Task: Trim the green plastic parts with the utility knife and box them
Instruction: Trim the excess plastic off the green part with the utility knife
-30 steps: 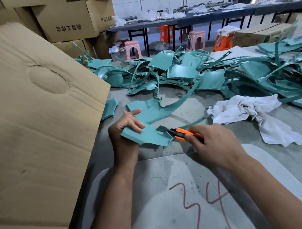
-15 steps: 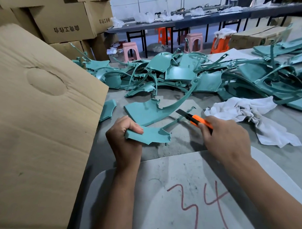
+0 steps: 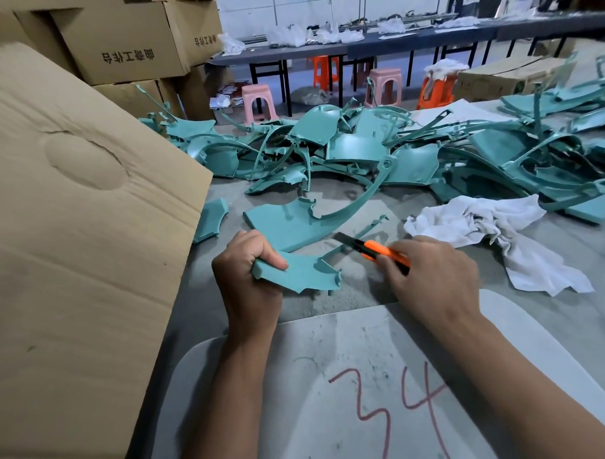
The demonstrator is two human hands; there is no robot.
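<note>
left hand (image 3: 249,275) grips green part (image 3: 301,272) | right hand (image 3: 433,276) grips utility knife (image 3: 372,249)

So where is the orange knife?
In the head view, the utility knife is right of centre, gripped by the right hand, just right of the green part the left hand holds.

Stacked cardboard boxes (image 3: 123,40) fill the upper left; pink stools (image 3: 259,102) stand before a long dark table (image 3: 407,42) against a white wall (image 3: 320,5).
</note>
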